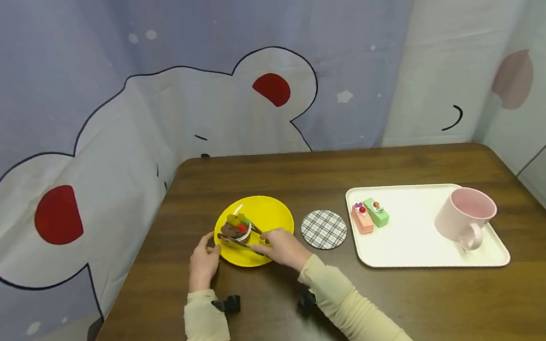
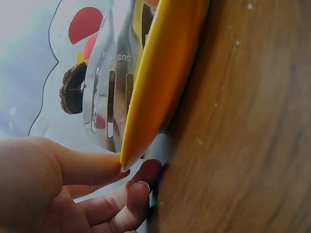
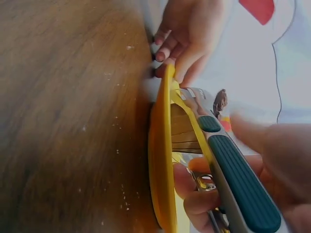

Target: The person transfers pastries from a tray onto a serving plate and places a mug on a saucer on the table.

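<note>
While my left hand [image 1: 204,263] pinched the yellow plate [image 1: 273,212] by its left rim, my right grip [image 1: 286,248] clamped the tongs [image 3: 243,181], their length slanting leftward to the dessert cup [image 1: 237,228] on that plate, seemingly between their heads.

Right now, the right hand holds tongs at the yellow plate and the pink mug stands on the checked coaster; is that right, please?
Not quite: the head view shows the pink mug on the white tray, not the coaster. The right hand holds the tongs at the yellow plate.

Soft light; right hand [image 3: 286,158] seems blurred in its wrist view.
</note>
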